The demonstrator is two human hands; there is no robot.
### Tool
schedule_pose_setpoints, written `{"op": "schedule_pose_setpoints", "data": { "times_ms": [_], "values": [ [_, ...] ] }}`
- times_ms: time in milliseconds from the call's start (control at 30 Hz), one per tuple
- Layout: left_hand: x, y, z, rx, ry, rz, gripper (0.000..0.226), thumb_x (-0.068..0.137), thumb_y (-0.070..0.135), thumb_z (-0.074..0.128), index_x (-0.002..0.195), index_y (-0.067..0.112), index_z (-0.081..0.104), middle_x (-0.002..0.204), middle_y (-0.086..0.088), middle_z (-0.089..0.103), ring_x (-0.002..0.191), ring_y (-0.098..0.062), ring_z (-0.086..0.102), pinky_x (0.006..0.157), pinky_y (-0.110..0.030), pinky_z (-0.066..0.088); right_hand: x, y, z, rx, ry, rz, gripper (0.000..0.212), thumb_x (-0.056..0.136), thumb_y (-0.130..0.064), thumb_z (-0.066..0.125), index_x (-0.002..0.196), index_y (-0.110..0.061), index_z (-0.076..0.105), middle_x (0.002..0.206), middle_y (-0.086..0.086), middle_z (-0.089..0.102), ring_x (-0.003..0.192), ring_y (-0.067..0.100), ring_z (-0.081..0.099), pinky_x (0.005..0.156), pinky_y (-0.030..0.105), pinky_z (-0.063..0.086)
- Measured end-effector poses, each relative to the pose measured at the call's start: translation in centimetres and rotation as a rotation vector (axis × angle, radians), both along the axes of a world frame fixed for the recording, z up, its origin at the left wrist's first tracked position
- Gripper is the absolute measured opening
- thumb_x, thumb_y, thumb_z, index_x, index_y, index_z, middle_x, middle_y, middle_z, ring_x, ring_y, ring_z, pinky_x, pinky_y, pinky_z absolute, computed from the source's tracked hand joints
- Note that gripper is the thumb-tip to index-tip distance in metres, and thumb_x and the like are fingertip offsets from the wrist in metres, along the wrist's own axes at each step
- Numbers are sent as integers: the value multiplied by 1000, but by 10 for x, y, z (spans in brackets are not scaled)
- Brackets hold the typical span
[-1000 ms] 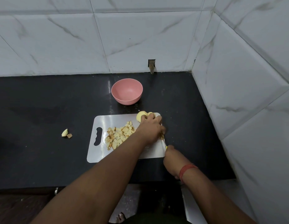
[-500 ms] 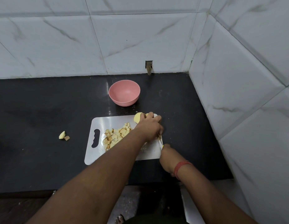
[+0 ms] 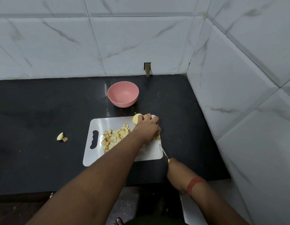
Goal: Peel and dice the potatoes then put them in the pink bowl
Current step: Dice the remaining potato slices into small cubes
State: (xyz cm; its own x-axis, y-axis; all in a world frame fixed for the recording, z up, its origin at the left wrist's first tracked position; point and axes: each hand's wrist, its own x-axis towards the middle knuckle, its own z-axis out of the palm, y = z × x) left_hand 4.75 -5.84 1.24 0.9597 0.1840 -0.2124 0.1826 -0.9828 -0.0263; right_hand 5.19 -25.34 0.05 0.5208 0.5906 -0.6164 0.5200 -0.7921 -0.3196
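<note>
From the head camera we see our left hand (image 3: 147, 129) curled over a peeled potato piece (image 3: 137, 118) at the far right corner of the white cutting board (image 3: 99, 124). Our right hand (image 3: 177, 169) grips a yellow-handled knife (image 3: 163, 151), blade over the board's right edge. Diced potato (image 3: 115, 138) lies heaped mid-board. The pink bowl (image 3: 123, 94) stands just beyond on the black surface (image 3: 35, 111), with two scraps (image 3: 61, 137) well left.

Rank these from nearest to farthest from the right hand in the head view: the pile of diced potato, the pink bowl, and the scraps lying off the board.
From the right hand:
1. Pile of diced potato, on the cutting board, up and to the left.
2. Pink bowl, behind the board, toward the wall.
3. Scraps, on the counter, left of the board.
</note>
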Motion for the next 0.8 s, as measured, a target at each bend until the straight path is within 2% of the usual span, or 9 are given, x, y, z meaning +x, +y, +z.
{"op": "schedule_pose_setpoints", "data": {
  "times_ms": [33, 100, 167, 233, 300, 433, 500, 600, 800],
  "values": [
    [-2, 0, -2, 12, -11, 8, 29, 93, 25, 66, 121, 33, 67, 133, -3, 44, 126, -29, 35, 100, -52, 35, 2, -1, 1, 22, -18, -27, 15, 98, -12, 37, 88, -23, 37, 74, -5, 35, 97, 25, 61, 55, 17, 31],
    [-7, 0, -8, 12, -34, 51, 31, 96, 31, 63, 126, 26, 66, 133, -4, 47, 126, -29, 37, 99, -51, 36, 6, 0, 3, 77, -103, -94, 19, 100, -13, 35, 82, -20, 31, 70, -5, 36, 76, 19, 54, 48, 19, 28],
    [-12, -1, -13, 11, -54, 98, 31, 98, 35, 59, 126, 22, 65, 133, -4, 49, 125, -29, 38, 98, -51, 35, 8, 2, 7, 136, -148, -164, 10, 101, -14, 34, 92, -14, 38, 72, -2, 43, 72, 19, 50, 56, 23, 33],
    [-16, -3, -16, 32, -72, 115, 31, 99, 36, 57, 126, 22, 65, 132, -5, 49, 124, -29, 39, 99, -51, 34, 9, 8, 8, 149, -130, -184, 11, 102, -14, 33, 103, -10, 44, 80, 3, 52, 70, 16, 50, 64, 25, 35],
    [-20, -4, -19, 36, -103, 121, 30, 101, 34, 53, 126, 22, 65, 129, -3, 52, 122, -28, 41, 100, -51, 33, 7, 11, 6, 135, -135, -198, 13, 102, -14, 33, 105, -10, 45, 75, 2, 49, 60, 12, 45, 60, 24, 34],
    [-30, -10, -30, 19, -218, 122, 23, 103, 26, 48, 122, 24, 59, 121, 1, 61, 114, -25, 45, 96, -47, 31, 1, 13, 3, 119, -116, -198, 9, 101, -15, 34, 98, -12, 41, 72, 0, 44, 70, 20, 49, 58, 23, 32],
    [-37, -14, -35, 41, -250, 93, 23, 102, 21, 47, 122, 23, 57, 121, 1, 60, 114, -25, 45, 97, -47, 30, 1, 13, 5, 123, -96, -202, 8, 101, -15, 34, 95, -12, 38, 77, 4, 50, 71, 21, 49, 58, 24, 31],
    [-45, -19, -41, 77, -265, 28, 31, 96, 14, 56, 126, 21, 61, 120, -1, 60, 114, -28, 48, 98, -49, 32, 1, 13, 8, 121, -72, -202, 6, 100, -14, 34, 97, -12, 38, 86, 7, 52, 71, 21, 49, 64, 24, 34],
    [-51, -25, -49, 146, -351, -53, 23, 82, 12, 72, 104, 20, 71, 96, 2, 67, 94, -26, 56, 88, -46, 41, 3, 15, 6, 101, -35, -217, 7, 99, -13, 34, 99, -11, 40, 101, 13, 59, 77, 25, 53, 64, 25, 38]
  ]
}}
